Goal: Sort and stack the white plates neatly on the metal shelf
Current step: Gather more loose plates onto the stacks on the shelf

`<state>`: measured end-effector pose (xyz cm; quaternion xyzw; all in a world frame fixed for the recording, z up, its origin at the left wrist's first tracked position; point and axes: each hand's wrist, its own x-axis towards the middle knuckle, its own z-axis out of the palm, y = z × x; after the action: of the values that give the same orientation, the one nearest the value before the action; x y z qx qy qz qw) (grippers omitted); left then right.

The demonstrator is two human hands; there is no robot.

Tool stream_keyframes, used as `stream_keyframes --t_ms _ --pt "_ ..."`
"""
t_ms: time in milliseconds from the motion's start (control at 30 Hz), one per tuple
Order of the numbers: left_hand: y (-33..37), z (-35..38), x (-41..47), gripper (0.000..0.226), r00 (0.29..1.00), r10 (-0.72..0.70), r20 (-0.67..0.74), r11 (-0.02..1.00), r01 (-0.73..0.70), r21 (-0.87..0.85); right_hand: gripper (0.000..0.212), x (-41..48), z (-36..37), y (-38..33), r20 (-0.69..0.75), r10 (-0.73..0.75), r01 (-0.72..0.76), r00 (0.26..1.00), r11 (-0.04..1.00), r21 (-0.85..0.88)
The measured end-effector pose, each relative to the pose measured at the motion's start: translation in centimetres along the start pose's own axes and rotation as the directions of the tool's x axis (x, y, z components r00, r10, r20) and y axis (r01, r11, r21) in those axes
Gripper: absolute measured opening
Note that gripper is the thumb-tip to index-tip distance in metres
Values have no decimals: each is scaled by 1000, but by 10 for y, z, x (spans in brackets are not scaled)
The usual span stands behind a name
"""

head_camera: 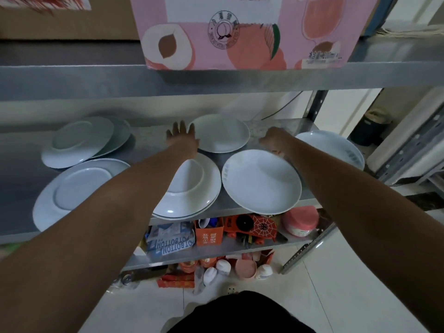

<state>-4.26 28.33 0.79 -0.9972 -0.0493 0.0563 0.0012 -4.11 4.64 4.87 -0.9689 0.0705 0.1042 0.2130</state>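
Several white plates lie spread over the metal shelf (149,144). At the back left is an upside-down pair (79,143), with another upside-down plate (72,191) in front of it. A stacked pair (192,188) sits at the middle front, partly under my left forearm. My left hand (181,135) reaches far in with fingers spread, beside the left rim of the back middle plate (222,133). My right hand (272,141) curls its fingers at the far rim of the front right plate (262,181), which overhangs the shelf edge. Another plate (336,146) lies at the far right.
The upper shelf (72,78) hangs low overhead and carries a pink peach-printed carton (240,32). Below, a lower shelf holds boxes, an orange spider-web toy (259,227) and a pink tub (301,221). Cups and bottles stand on the tiled floor. The shelf's right post (317,104) is close by.
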Motion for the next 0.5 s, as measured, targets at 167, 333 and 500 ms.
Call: stream_keyframes --t_ms 167,333,500 --pt "-12 5 16 65 996 -69 63 996 72 -55 42 35 17 -14 17 -79 78 997 996 45" --pt "-10 9 35 70 977 -145 156 977 166 -131 45 63 31 -18 52 -77 74 996 996 59" --pt "2 16 48 73 955 -195 221 955 237 -179 45 87 41 -15 95 -18 -3 995 978 211"
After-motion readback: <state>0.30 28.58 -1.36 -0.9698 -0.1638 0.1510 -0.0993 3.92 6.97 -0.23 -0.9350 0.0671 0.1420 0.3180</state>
